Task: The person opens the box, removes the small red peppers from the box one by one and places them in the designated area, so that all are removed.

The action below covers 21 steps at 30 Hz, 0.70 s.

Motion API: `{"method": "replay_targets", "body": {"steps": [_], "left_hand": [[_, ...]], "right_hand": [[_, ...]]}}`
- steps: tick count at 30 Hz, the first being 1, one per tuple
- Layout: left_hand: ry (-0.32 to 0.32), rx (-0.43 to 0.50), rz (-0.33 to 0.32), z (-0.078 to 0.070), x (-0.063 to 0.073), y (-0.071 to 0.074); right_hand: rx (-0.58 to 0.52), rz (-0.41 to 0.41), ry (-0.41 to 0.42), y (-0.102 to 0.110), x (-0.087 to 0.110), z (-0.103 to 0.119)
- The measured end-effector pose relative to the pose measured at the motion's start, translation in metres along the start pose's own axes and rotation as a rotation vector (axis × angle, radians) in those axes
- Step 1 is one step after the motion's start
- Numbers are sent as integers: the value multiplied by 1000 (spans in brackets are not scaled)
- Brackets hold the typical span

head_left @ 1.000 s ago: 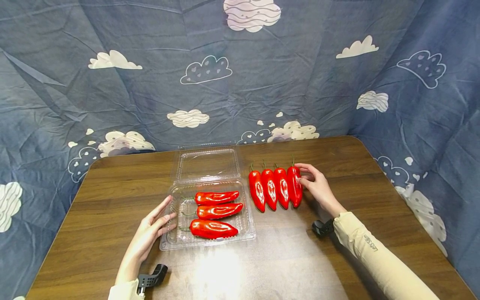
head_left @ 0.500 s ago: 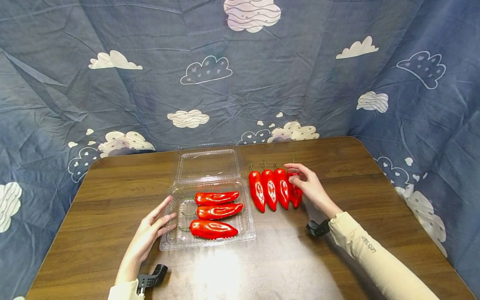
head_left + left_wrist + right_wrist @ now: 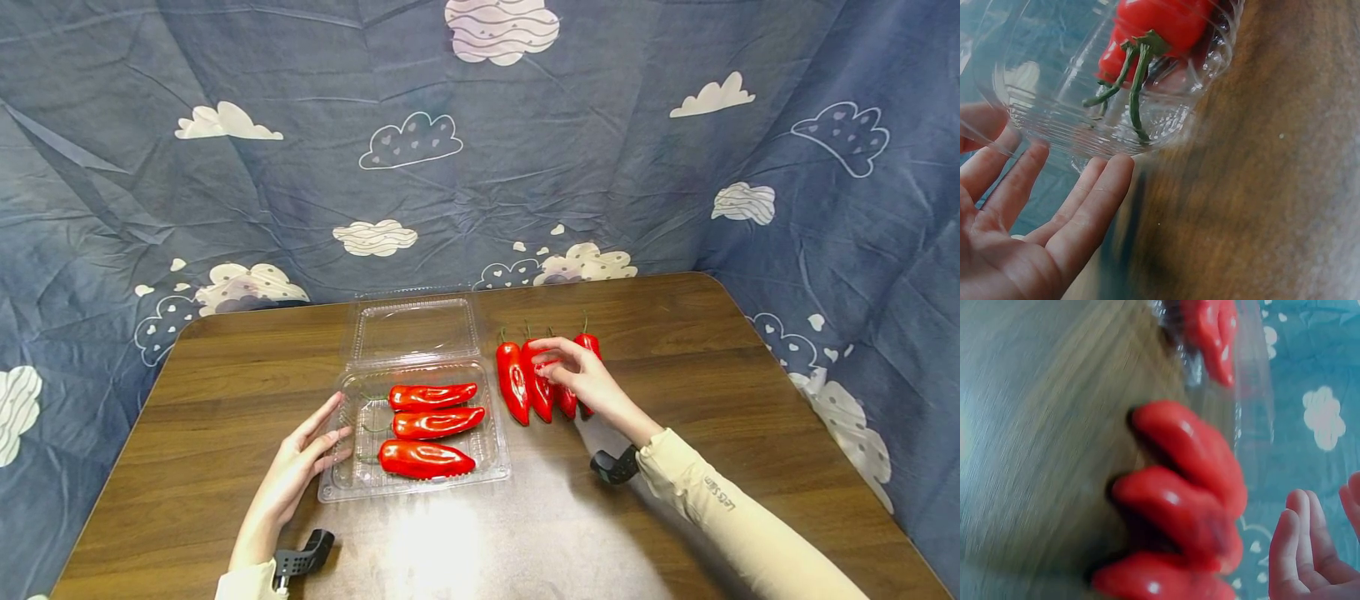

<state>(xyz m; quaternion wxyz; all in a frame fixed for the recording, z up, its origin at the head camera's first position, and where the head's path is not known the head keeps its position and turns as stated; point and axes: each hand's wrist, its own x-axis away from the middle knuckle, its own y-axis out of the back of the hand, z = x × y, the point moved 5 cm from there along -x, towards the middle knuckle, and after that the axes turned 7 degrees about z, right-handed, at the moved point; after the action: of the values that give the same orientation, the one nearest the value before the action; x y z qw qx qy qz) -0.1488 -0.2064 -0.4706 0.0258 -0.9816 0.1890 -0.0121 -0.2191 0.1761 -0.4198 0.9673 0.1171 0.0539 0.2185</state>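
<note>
Red peppers [image 3: 540,402] lie in a row toward the far edge of the tabletop [image 3: 667,333], probably light, slippery, best taken at their thick shoulders. Right hand [image 3: 590,379] hovers above, unclosed, empty; left hand [image 3: 291,468] touches the clamshell [image 3: 363,485] with straight fingers.

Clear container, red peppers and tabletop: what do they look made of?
The container looks like thin, glossy plastic: it is see-through, with ribbed walls. The peppers have a smooth, shiny skin with bright highlights; real flesh or moulded imitation, I can't tell. The tabletop looks like wood with a slight sheen, given its brown grain and glare, though possibly laminate.
</note>
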Motion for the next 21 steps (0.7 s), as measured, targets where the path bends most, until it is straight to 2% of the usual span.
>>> {"method": "replay_targets", "body": {"steps": [7,17,21], "left_hand": [[2,6,-6,0,-1,0],[1,5,-7,-1,0,0],[5,5,-6,-1,0,0]], "right_hand": [[-33,76,10,-20,-4,12],[-24,206,40,-46,-9,23],[-18,232,47,-55,-11,26]]}}
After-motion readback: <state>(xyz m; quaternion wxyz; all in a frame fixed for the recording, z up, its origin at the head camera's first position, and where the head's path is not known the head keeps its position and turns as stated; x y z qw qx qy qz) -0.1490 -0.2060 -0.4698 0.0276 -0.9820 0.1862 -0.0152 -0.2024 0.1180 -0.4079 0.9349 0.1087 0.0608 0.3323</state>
